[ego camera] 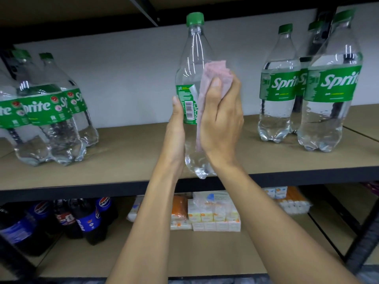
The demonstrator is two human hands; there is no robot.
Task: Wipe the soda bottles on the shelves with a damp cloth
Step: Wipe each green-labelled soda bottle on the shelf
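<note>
- Your left hand grips the bottle from its left side. Your thumb lies up along the green label. Your other fingers go round the back, where they are hidden.
- Your right hand holds the pink cloth on the right side of the bottle. Your thumb presses on the cloth, and your fingers curl round it, close together.
- The bottle stands up straight between your two hands. It is clear, with a green cap on top. Its bottom hangs in front of the front edge of the shelf.
- The cloth sticks up past your thumb and hangs down along the bottle under your palm.
- Below, on the low shelf, dark cola bottles stand on the left. Small white and orange packs sit in the middle.
- On the shelf, the left bottles stand in a tight bunch. The right bottles stand close together too. Both bunches are well apart from the bottle you hold.
- Behind them all is a pale wall.
</note>
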